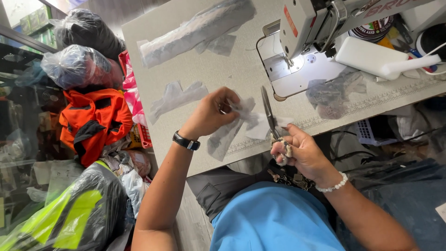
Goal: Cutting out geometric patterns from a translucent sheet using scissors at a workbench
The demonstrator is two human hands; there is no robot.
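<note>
Left hand [211, 114] pinches sheer fabric piece [232, 128]; right hand [299, 151] clenched on scissors [268, 114], blades at 12 o'clock. Best: keep fabric taut, cut short, fingers off blade line.

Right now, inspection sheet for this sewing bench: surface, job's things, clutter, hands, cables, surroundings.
Surface: grey table, sewing machine at its far right, lamp lit over the needle plate.
Job's things: thin white fabric piece; scissors, blades pointing away from the person.
Clutter: fabric strips, cut piece, grey scrap by the machine.
Hands: left hand pinches the fabric piece; right hand grips the scissors handles.
Cables: white cable at far right; dark cables under the table.
Surroundings: bagged bundles, orange garment, hi-vis garment in plastic on the left.
</note>
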